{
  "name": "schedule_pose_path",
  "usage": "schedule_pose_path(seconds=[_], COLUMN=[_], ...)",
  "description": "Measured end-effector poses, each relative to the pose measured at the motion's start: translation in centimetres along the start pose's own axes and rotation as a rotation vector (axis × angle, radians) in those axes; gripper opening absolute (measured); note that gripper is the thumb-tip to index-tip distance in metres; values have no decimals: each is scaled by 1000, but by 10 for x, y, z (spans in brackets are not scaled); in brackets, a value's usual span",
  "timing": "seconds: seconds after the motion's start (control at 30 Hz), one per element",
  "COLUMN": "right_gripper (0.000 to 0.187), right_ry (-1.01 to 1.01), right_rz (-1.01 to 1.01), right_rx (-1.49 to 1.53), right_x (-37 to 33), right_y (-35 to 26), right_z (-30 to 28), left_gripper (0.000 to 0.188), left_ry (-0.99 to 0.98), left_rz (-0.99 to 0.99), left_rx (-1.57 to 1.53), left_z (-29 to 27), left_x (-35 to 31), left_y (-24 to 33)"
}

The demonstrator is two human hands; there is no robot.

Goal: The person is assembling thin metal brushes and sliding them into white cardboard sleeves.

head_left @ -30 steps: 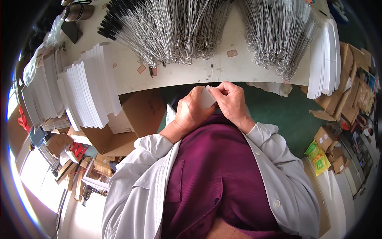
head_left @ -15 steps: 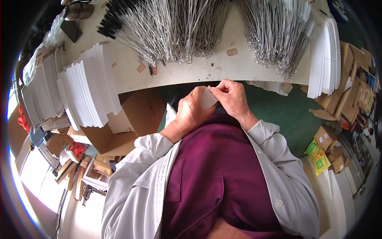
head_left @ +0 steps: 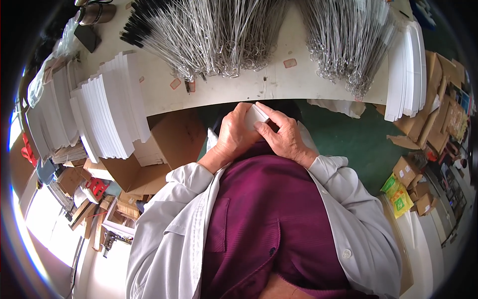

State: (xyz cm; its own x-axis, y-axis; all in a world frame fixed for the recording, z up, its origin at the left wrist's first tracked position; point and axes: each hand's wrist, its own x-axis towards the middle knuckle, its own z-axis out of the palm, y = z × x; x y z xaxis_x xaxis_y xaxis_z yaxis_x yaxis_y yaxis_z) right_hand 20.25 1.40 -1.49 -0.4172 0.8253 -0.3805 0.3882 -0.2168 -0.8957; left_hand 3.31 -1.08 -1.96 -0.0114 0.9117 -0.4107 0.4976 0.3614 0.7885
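Between my two hands is a white cardboard box (head_left: 254, 116), seen mostly from one end. My left hand (head_left: 233, 129) wraps round its left side with the fingers closed. On the other side my right hand (head_left: 288, 138) grips it, thumb and fingers against the end and edge. Both hands are just off the table's near edge, above my lap, and they hide most of the box's length. Beyond them on the table (head_left: 224, 93) lie a large pile of wire brushes (head_left: 214, 40) with black bristle ends and a second pile of wire brushes (head_left: 346, 45) to the right.
Flat white boxes (head_left: 107, 112) stand in rows at the table's left, and more white boxes (head_left: 406, 74) lie at its right end. An open brown carton (head_left: 179, 134) sits below the left edge. Torn cartons (head_left: 433, 104) crowd the right side. A metal flask (head_left: 97, 14) stands far left.
My right hand has shifted from pinching the box's top edge to lying along its end and side, fingers further over it. The box's end now shows as a squarer face.
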Motion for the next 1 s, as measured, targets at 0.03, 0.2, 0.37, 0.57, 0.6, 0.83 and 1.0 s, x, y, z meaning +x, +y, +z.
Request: schedule_pose_path(seconds=[0.03, 0.2, 0.37, 0.57, 0.6, 0.83, 1.0], right_gripper=[49, 47, 37, 34, 36, 32, 29], right_ry=[2, 13, 77, 120, 112, -16, -79], right_rz=[2, -53, -52, 181, 165, 193, 250], right_rx=[1, 43, 61, 289, 322, 294, 173], right_x=[0, 3, 4, 21, 25, 33, 33], right_y=[1, 3, -2, -5, -6, 11, 22], right_z=[1, 10, 11, 2, -1, -4, -3], left_gripper=[54, 49, 39, 56, 56, 58, 64], left_ry=[21, 27, 45, -32, -61, 324, 493], left_rz=[10, -69, 7, -6, -9, -333, -441], left_rx=[-24, -41, -21, 118, 157, 477, 582], left_z=[0, 1, 3, -26, -31, -97, -162], left_x=[1, 0, 0, -10, -17, -30, 32], left_y=[0, -4, -2, 3, -7, -83, -104])
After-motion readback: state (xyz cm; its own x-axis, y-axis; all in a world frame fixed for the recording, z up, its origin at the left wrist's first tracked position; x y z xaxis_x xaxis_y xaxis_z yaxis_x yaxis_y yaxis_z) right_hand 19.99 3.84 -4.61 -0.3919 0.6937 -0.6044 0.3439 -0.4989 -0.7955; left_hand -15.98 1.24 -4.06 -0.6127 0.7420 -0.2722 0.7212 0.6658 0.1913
